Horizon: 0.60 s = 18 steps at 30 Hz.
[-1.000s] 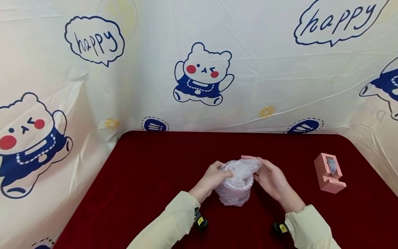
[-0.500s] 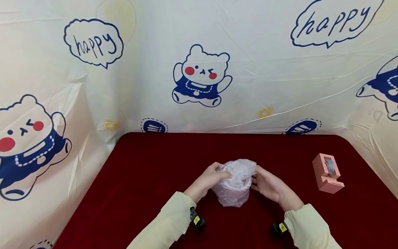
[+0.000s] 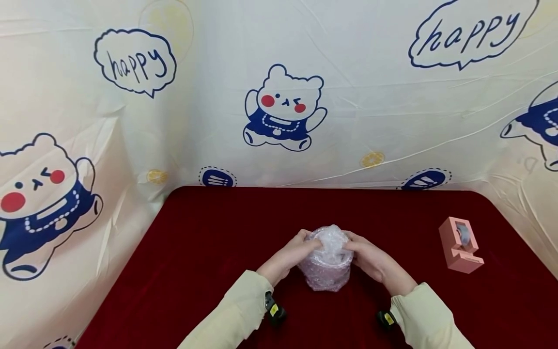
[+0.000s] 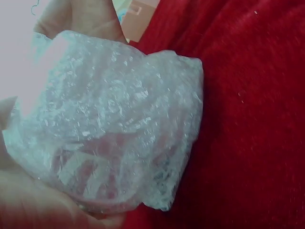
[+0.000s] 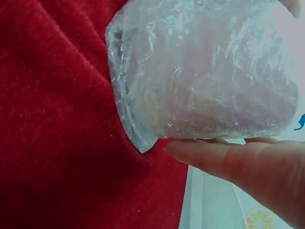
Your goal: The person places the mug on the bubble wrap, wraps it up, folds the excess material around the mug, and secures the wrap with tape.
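Red cloth [image 3: 209, 232], bubble-wrapped bundle [image 3: 327, 275], fingers [image 5: 209, 155] against opposite sides

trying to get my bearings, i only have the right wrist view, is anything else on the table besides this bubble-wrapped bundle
Observer: Yes, a pink tape dispenser stands on the red cloth, off to the person's right in the head view.
Operator: any tape in it
Observer: A blue-grey tape roll shows in its opening.
Operator: ok and what's the left hand doing
Observer: The left hand holds the bubble-wrapped bundle from its left side, with the thumb on the bunched wrap at the top.
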{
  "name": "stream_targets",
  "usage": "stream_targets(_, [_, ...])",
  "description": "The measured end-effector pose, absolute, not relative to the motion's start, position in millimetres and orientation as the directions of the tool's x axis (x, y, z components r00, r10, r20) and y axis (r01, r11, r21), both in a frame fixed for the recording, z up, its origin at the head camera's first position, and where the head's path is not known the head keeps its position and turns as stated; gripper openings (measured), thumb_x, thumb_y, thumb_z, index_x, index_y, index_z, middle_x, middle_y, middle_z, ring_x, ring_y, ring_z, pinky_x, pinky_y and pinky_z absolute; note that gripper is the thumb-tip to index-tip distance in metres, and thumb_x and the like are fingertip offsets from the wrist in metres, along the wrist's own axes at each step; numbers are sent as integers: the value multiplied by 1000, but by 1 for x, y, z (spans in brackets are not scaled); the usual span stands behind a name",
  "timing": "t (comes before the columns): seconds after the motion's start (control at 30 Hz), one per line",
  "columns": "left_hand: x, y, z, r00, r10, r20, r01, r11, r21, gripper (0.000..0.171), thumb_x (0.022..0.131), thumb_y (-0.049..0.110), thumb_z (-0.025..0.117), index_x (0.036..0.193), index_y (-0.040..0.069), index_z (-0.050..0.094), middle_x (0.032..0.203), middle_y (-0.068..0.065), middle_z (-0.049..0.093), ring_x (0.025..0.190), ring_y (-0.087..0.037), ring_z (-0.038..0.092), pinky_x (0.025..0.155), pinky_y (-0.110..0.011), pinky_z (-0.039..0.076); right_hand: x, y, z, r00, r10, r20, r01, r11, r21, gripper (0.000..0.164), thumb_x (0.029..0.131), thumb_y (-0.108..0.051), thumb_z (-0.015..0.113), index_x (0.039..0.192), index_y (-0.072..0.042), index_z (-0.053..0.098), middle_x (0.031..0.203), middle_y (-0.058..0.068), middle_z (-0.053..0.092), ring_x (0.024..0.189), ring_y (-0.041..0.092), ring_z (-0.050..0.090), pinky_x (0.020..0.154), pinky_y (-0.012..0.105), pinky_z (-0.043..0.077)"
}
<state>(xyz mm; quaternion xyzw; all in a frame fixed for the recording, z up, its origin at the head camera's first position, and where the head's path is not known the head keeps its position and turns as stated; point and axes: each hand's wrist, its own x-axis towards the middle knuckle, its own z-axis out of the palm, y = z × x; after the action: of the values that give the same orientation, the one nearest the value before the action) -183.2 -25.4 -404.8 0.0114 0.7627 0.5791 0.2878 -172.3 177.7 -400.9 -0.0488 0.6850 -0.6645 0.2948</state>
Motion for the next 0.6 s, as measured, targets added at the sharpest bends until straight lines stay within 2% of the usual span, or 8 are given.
stream_targets(0.1, [-183,-29,-404,-810,369,-455,-339,338,878,76,88,64,44,146,17,32,153,-6,29,143,-29,23,113,-58,22,-171,177,-402,-827,-446,-343,320,129,-939,75,88,-14,43,151,5,7,154,29,19,139,35,22,115,55,18])
stream_targets(0.17, [-184,-30,-404,-798,392,-458,-332,350,876,85,85,75,40,147,17,30,154,-6,26,145,-30,20,114,-60,19,-171,176,-403,-828,-437,-350,321,141,-936,75,88,-13,43,151,6,6,154,29,19,140,35,22,116,56,17])
stream_targets(0.23, [-185,-31,-403,-791,414,-451,-310,364,878,88,83,78,41,143,14,34,148,-9,33,142,-31,26,112,-59,23,-171,176,-405,-833,-425,-354,317,158,-935,75,87,-12,43,150,7,8,153,29,21,139,34,26,116,55,19])
stream_targets(0.33, [-186,-30,-404,-798,428,-425,-270,376,886,78,83,75,46,128,11,41,132,-13,46,131,-31,40,107,-55,34,-171,176,-408,-847,-392,-360,311,185,-932,72,87,-11,44,149,7,13,150,28,30,134,30,34,114,53,24])
stream_targets(0.47, [-186,-25,-404,-823,380,-423,-279,379,883,73,83,68,55,124,10,43,130,-13,49,126,-31,46,103,-53,40,-172,174,-409,-872,-344,-349,286,221,-932,65,87,-9,47,146,7,25,141,24,43,120,19,47,109,47,32])
stream_targets(0.6, [-184,-21,-403,-841,340,-421,-285,383,879,67,84,63,58,121,9,46,129,-14,50,124,-30,48,101,-53,41,-172,172,-409,-890,-302,-341,271,251,-929,60,86,-7,49,141,8,34,130,19,53,105,11,52,100,37,40])
